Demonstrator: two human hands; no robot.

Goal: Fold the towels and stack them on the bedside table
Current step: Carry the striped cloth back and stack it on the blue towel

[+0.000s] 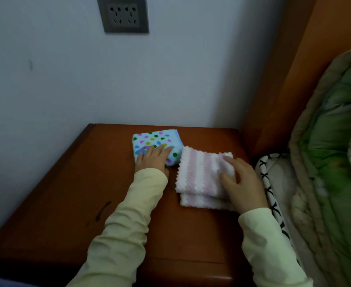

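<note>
While folded, towels [203,172] side by side, unstacked.

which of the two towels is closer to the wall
The blue polka-dot towel under the left hand. It lies nearer the wall than the pink-and-white striped towel, which the right hand rests on, bed side.

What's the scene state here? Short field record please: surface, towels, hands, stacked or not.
surface: bedside table, wooden, against the wall
dotted towel: folded, at the back of the table
striped towel: folded, pink and white, right of the dotted towel, edges about touching
left hand: flat on the dotted towel, open
right hand: resting on the striped towel, fingers spread
stacked: no, the towels lie side by side
other: wall socket above; green quilt at right
</note>
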